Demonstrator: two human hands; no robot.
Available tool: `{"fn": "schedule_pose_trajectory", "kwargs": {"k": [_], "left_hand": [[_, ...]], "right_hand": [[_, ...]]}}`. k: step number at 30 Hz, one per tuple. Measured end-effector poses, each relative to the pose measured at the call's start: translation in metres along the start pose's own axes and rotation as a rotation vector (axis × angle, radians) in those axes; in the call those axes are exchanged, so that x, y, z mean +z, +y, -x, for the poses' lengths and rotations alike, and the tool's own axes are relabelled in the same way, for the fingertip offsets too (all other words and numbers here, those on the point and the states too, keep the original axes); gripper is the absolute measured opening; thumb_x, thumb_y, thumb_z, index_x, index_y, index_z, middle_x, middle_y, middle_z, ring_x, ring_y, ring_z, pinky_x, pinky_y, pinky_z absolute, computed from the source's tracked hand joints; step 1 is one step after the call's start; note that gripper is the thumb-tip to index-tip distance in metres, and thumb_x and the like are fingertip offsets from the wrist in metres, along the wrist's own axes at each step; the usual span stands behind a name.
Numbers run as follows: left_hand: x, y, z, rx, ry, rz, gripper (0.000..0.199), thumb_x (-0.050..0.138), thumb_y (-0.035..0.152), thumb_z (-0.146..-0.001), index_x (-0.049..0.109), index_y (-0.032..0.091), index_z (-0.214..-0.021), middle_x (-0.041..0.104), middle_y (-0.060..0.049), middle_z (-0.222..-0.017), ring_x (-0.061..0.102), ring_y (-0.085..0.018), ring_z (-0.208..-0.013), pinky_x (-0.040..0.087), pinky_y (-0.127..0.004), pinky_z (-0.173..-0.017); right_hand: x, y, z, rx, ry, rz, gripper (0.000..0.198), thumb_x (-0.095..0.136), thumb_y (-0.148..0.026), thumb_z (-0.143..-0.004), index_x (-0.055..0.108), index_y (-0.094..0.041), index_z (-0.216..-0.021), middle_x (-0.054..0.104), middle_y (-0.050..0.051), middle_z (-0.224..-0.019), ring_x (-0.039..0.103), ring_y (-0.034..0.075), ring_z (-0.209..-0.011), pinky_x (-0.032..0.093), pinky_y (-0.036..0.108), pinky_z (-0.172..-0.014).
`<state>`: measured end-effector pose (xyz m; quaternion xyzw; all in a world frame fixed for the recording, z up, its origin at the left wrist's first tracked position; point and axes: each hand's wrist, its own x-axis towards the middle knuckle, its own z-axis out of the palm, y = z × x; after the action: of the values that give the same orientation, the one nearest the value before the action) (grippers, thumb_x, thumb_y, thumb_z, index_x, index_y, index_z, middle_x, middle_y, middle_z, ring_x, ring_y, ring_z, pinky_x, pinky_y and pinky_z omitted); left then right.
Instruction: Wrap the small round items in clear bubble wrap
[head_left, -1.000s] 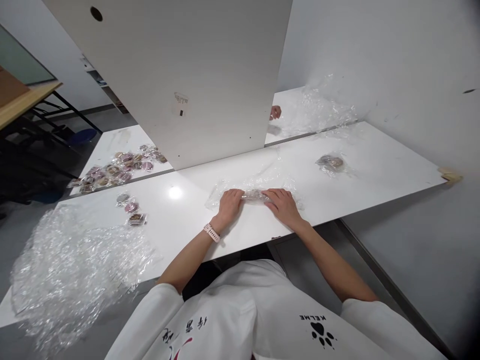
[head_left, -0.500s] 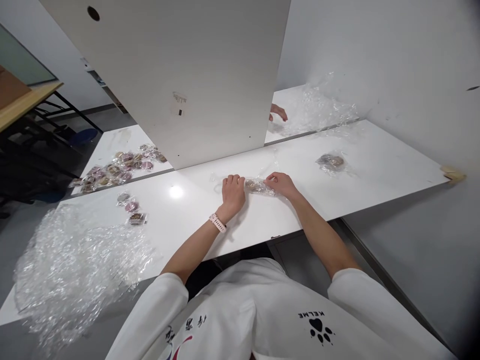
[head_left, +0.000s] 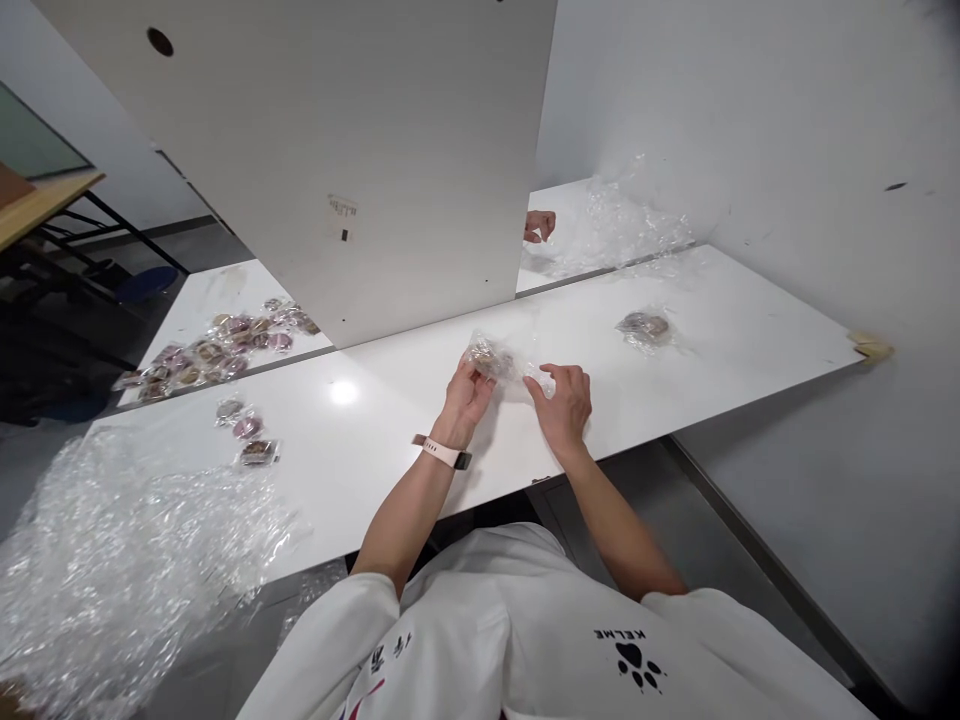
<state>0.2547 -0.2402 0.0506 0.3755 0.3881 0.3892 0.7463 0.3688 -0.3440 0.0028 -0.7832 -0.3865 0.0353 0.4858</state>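
My left hand [head_left: 466, 398] is turned palm-up at the middle of the white table, its fingers closed on a brownish round piece in clear plastic film [head_left: 486, 358]. A loose tail of the film [head_left: 529, 375] stretches to the right. My right hand [head_left: 564, 400] pinches this end between thumb and fingers. Exactly what the wrapped piece is cannot be made out. Farther right, a second brownish bundle in clear film [head_left: 646, 328] lies on the table. To the left, small wrapped round pieces, one of them pink [head_left: 247, 427], lie in a short row.
A big heap of crumpled clear film [head_left: 142, 560] covers the left end of the table [head_left: 315, 500]. A tall white partition [head_left: 390, 150] stands behind. Beyond it lie several wrapped pieces [head_left: 210, 350], more film [head_left: 637, 215] and another person's hand [head_left: 540, 226].
My left hand has turned from palm-down to palm-up and raised the wrapped piece. My right hand has turned at the film's right end. The view has shifted slightly.
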Motion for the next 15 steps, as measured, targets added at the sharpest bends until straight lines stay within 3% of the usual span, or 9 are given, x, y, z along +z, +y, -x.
{"fn": "schedule_pose_trajectory", "kwargs": {"k": [2,7,9,11,15], "left_hand": [[0.002,0.002,0.011,-0.019,-0.032,0.08,0.026,0.044,0.019,-0.098,0.063,0.021,-0.115,0.07,-0.007,-0.113,0.067,-0.015,-0.104,0.056,-0.03,-0.092],[0.008,-0.01,0.034,-0.31,-0.17,0.1,0.011,0.058,0.017,-0.088,0.065,0.016,-0.096,0.068,-0.005,-0.084,0.063,-0.012,-0.07,0.055,-0.025,-0.068],[0.009,-0.016,0.039,-0.365,-0.19,0.01,0.005,0.062,0.016,-0.083,0.064,0.015,-0.088,0.063,-0.002,-0.074,0.056,-0.009,-0.059,0.05,-0.023,-0.059],[0.007,-0.022,0.043,-0.301,-0.153,-0.139,0.004,0.062,0.019,-0.084,0.062,0.015,-0.081,0.06,0.0,-0.07,0.052,-0.009,-0.057,0.047,-0.023,-0.056],[-0.003,-0.033,0.05,0.042,-0.081,-0.49,0.016,0.055,0.032,-0.091,0.064,0.018,-0.089,0.067,-0.004,-0.088,0.06,-0.015,-0.079,0.05,-0.027,-0.071]], "right_hand": [[-0.009,-0.001,0.006,0.124,-0.072,-0.143,0.054,0.054,-0.066,-0.086,0.067,-0.022,-0.113,0.065,0.014,-0.108,0.06,0.029,-0.101,0.05,0.044,-0.088],[-0.029,-0.008,0.004,0.383,-0.555,-0.789,0.082,0.025,-0.082,-0.088,0.061,-0.02,-0.127,0.07,0.013,-0.112,0.066,0.029,-0.104,0.056,0.041,-0.082],[-0.036,-0.014,0.009,0.412,-0.62,-0.867,0.08,0.036,-0.081,-0.086,0.057,-0.021,-0.135,0.07,0.012,-0.116,0.066,0.029,-0.107,0.056,0.041,-0.085],[-0.039,-0.016,0.017,0.42,-0.63,-0.852,0.076,0.06,-0.071,-0.082,0.051,-0.024,-0.142,0.07,0.01,-0.119,0.066,0.028,-0.109,0.055,0.04,-0.09],[-0.039,0.005,0.019,0.384,-0.595,-0.752,0.074,0.082,-0.05,-0.07,0.059,-0.022,-0.134,0.071,0.01,-0.117,0.065,0.028,-0.112,0.053,0.042,-0.097]]}}
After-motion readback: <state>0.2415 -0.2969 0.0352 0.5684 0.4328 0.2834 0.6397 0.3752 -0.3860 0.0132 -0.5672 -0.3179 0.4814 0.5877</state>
